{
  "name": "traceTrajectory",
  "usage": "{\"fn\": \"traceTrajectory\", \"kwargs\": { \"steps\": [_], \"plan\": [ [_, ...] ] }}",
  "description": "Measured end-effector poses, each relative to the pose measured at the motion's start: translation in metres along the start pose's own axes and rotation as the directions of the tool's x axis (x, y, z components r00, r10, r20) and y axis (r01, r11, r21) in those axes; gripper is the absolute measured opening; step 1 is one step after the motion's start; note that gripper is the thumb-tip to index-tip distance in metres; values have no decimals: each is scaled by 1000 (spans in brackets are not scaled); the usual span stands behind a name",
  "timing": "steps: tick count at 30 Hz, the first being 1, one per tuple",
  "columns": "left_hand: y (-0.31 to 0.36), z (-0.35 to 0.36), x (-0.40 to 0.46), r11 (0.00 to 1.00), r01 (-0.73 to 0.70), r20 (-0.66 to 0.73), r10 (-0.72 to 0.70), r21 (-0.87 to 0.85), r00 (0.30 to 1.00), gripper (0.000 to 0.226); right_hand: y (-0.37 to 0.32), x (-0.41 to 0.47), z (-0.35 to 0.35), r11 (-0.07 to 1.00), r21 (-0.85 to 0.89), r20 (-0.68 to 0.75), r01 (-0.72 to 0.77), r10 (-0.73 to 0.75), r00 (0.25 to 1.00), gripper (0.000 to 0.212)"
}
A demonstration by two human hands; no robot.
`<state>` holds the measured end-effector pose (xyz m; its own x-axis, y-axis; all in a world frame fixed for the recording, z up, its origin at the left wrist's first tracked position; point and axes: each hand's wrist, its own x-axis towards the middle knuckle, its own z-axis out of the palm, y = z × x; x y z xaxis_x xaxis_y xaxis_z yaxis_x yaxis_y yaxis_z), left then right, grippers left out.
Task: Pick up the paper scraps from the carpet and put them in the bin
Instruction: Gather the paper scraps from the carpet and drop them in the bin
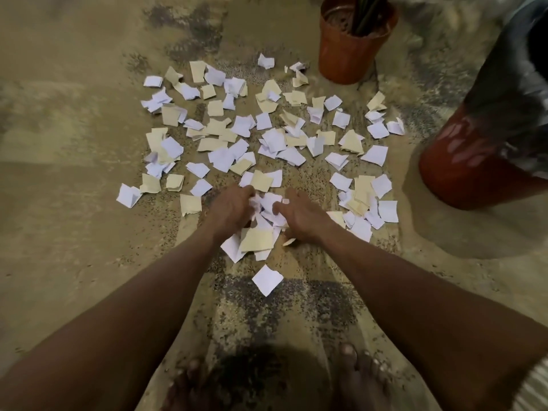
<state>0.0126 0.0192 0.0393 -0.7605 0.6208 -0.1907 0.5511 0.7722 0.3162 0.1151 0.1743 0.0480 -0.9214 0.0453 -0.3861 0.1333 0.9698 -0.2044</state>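
Fingers of the left hand [229, 207] and right hand [299, 215] curl inward, gripping a small heap of paper scraps [262, 232] gathered between the 2 hands on the carpet [74, 179]. Remaining white and cream scraps lie scattered beyond. The red bin [462, 170] stands at right, a plant pot [353, 46] behind.

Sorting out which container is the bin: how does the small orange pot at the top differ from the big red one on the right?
The orange pot holds dark plant stems; the red container has a dark liner bag draped over it. The orange pot looks smaller and lies farther from the hands; the red container looks bigger and is cut off by the frame edge. Both stand on the carpet beside the paper scraps.
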Motion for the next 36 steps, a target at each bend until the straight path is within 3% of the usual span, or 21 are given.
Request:
{"fn": "traceTrajectory", "kwargs": {
  "steps": [3, 6, 10, 13, 17, 23, 27, 31, 33, 36],
  "plan": [
    [-2, -12, 1, 992, 43, -35, -47, -116, 998, 31, 3, 1, -11, 983, 179, -43, -50, 59, 997, 29],
    [-8, -28, 5, 979, 100, -54, -111, -177, 992, 32, 11, 6, -33, 974, 209, -41, -86, 97, 994, 39],
    [-14, -47, 11, 945, 189, -82, -218, -269, 972, 4, 20, 16, -68, 960, 250, 29, -123, 119, 992, 49],
    [-11, -64, 14, 862, 270, -1, -300, -429, 954, 9, 25, 21, -96, 971, 211, 72, -112, 98, 993, 51],
    [-2, -95, 19, 845, 283, 0, -317, -454, 948, 18, 27, 26, -138, 982, 176, 94, -63, 47, 994, 48],
    [30, -133, 25, 547, 316, 200, -261, -775, 944, 34, 24, 31, -190, 945, 328, -30, -6, 17, 999, 37],
    [60, -138, 32, 343, 328, 283, -174, -880, 943, 38, 33, 29, -207, 783, 622, -192, -17, 173, 966, 25],
    [89, -133, 39, 62, 374, 367, -101, -925, 925, 44, 38, 23, -204, 682, 731, -266, -17, 308, 913, 33],
    [100, -132, 42, 13, 388, 385, -98, -922, 918, 34, 39, 18, -204, 645, 763, -251, -35, 346, 904, 36],
    [113, -131, 50, 40, 381, 373, -132, -924, 918, 34, 49, 9, -211, 590, 807, -261, -36, 411, 874, 38]
  ]
}}
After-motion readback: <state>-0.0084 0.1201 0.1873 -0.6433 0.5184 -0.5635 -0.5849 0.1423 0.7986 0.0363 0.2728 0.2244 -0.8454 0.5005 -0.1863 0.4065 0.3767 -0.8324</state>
